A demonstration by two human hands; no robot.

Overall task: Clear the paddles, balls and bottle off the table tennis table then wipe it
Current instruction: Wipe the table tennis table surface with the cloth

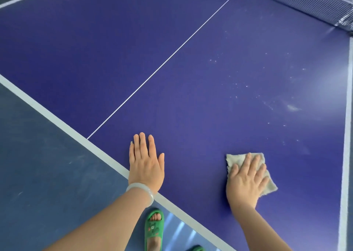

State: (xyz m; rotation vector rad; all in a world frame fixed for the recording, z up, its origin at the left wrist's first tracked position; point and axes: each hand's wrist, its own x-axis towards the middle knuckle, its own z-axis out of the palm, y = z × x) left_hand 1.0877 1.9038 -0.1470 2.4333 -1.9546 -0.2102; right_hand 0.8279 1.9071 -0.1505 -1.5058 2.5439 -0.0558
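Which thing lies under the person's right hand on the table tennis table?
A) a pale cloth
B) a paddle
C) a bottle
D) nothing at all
A: the right hand presses with flat, spread fingers on a pale cloth that lies on the blue table. The left hand rests flat on the bare surface.

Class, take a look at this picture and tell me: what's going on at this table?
A person is wiping the blue table tennis table. The right hand presses a pale cloth flat on the surface, while the left hand rests flat at the white end line. Farther out, toward the net, white specks lie on the surface.
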